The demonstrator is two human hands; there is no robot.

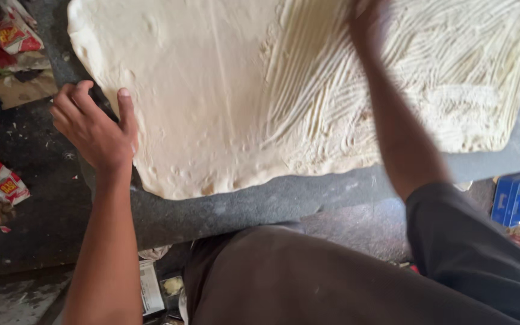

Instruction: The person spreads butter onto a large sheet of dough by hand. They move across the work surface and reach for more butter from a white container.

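Observation:
A large pale sheet of dough [224,96] lies spread over a dark grey worktop [260,201]. Its right half is streaked with a creamy spread in finger-drawn lines [446,72]; its left half is smooth. My left hand [94,126] rests at the sheet's left edge, thumb on the dough and fingers curled over the worktop's edge. My right hand [365,24] is blurred, flat on the smeared part near the top of the view. It holds nothing that I can see.
Crumpled red and white wrappers [8,183] and scraps of cardboard [19,90] litter the dark floor at the left. A blue box [517,200] stands at the lower right. Papers lie on the floor near my legs [150,287].

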